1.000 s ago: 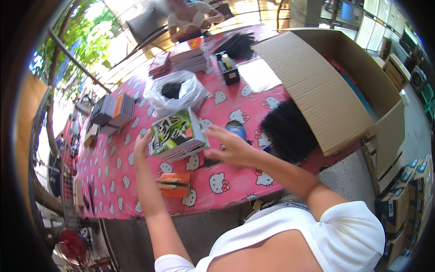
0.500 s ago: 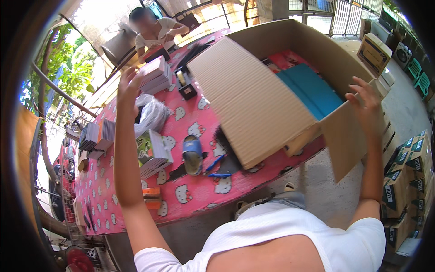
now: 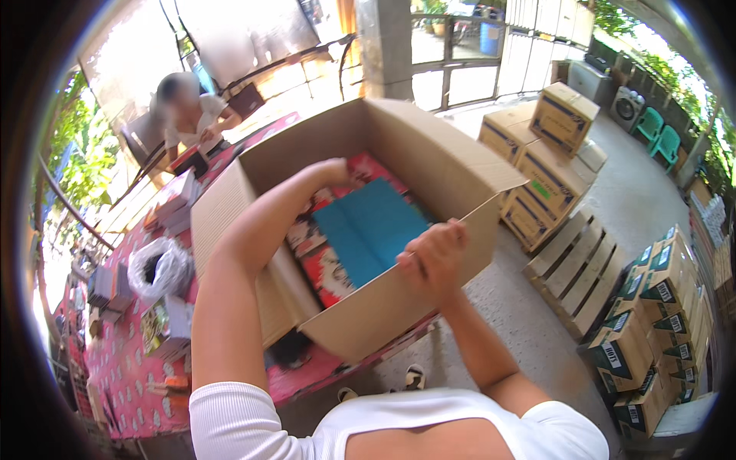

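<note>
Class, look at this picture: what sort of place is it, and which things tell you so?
Probably an open-air packing or storage yard: stacked cardboard cartons on wooden pallets, a large open cardboard box of books, and a long table with book piles.

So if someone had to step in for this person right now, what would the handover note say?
Left hand: reaching down inside the open cardboard box, near the red books; whether it grips anything is hidden.
Right hand: holding the box's near wall at its top edge.
Box: on the pink patterned table, with a blue book lying on the red ones.
Done: box open, partly filled.
Left: stacks of books on the table.
</note>
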Available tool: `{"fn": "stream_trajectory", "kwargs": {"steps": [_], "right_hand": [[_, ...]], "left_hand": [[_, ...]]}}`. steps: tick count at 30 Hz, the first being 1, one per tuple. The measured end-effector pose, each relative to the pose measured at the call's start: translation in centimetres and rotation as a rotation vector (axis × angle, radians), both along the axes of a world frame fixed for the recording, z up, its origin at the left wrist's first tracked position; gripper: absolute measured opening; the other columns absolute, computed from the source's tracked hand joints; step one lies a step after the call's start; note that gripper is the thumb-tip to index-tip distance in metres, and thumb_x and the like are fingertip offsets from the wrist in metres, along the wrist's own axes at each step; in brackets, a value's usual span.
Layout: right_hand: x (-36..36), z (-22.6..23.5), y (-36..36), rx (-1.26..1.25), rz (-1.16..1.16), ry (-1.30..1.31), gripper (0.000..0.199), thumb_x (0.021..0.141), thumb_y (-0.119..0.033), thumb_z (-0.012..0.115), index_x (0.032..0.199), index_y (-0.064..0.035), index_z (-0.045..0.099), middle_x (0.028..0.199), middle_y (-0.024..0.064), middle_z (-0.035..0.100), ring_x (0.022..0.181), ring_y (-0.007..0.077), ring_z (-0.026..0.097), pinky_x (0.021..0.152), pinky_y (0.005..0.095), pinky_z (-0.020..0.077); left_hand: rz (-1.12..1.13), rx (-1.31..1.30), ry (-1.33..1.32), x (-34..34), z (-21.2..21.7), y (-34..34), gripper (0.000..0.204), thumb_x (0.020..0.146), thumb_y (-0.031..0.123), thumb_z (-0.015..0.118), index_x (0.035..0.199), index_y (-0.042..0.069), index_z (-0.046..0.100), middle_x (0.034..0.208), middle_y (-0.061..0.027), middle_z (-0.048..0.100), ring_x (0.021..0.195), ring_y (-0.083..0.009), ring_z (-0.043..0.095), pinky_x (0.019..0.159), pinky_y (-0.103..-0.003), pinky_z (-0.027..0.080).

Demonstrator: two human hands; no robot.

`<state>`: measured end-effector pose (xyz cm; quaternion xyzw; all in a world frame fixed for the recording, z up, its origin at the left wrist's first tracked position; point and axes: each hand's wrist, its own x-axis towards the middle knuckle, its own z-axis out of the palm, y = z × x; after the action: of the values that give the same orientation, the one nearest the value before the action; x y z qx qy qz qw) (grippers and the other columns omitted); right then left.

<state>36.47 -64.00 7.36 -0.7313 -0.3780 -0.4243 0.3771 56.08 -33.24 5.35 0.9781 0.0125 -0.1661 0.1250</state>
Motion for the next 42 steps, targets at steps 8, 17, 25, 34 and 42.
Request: {"fn": "stream_trajectory", "kwargs": {"steps": [8, 17, 25, 34, 42], "right_hand": [[1.5, -0.3, -2.2, 0.052, -0.038, 0.003, 0.022, 0.082, -0.031, 0.064, 0.074, -0.0121, 0.055, 0.072, 0.0018, 0.051, 0.080, 0.0198, 0.053, 0.096, 0.0401, 0.0279], [1.3, 0.0, -1.5, 0.102, -0.026, -0.069, 0.019, 0.082, -0.026, 0.062, 0.071, -0.0118, 0.055, 0.069, 0.0006, 0.051, 0.072, 0.0194, 0.050, 0.086, 0.0368, 0.0311], [0.4, 0.4, -1.3, 0.119, -0.056, -0.052, 0.018, 0.081, -0.023, 0.063, 0.070, -0.0103, 0.055, 0.069, 0.0020, 0.052, 0.074, 0.0211, 0.052, 0.086, 0.0388, 0.0323], [-0.7, 0.3, -1.0, 0.126, -0.106, -0.020, 0.018, 0.080, -0.019, 0.066, 0.069, -0.0092, 0.057, 0.071, 0.0028, 0.053, 0.078, 0.0212, 0.054, 0.089, 0.0393, 0.0340], [-0.4, 0.0, -1.7, 0.151, -0.160, -0.025, 0.016, 0.078, -0.016, 0.066, 0.067, -0.0075, 0.056, 0.071, 0.0043, 0.054, 0.076, 0.0225, 0.053, 0.087, 0.0391, 0.0368]], "left_hand": [[-0.027, 0.078, 0.114, -0.4, -3.9, -2.9, 0.114, 0.050, 0.061, 0.084, 0.131, -0.006, 0.039, 0.134, -0.0228, 0.046, 0.121, -0.0332, 0.049, 0.101, -0.038, 0.041], [0.248, -0.008, 0.384, -0.7, -1.9, -3.9, 0.066, 0.068, 0.028, 0.084, 0.122, 0.005, 0.055, 0.118, -0.0165, 0.059, 0.106, -0.0292, 0.058, 0.078, -0.041, 0.053], [0.120, 0.179, 0.470, -0.8, -2.3, -3.2, 0.060, 0.070, 0.032, 0.081, 0.119, 0.006, 0.059, 0.114, -0.0152, 0.060, 0.098, -0.0272, 0.059, 0.080, -0.043, 0.051], [0.104, 0.289, 0.384, -3.2, -1.1, -4.5, 0.066, 0.070, 0.038, 0.080, 0.121, 0.005, 0.057, 0.118, -0.0165, 0.059, 0.104, -0.0263, 0.059, 0.085, -0.046, 0.048], [0.073, 0.121, 0.669, -1.0, -1.6, -4.8, 0.073, 0.072, 0.046, 0.077, 0.128, 0.008, 0.050, 0.127, -0.0141, 0.054, 0.114, -0.0247, 0.053, 0.095, -0.046, 0.041]]}}
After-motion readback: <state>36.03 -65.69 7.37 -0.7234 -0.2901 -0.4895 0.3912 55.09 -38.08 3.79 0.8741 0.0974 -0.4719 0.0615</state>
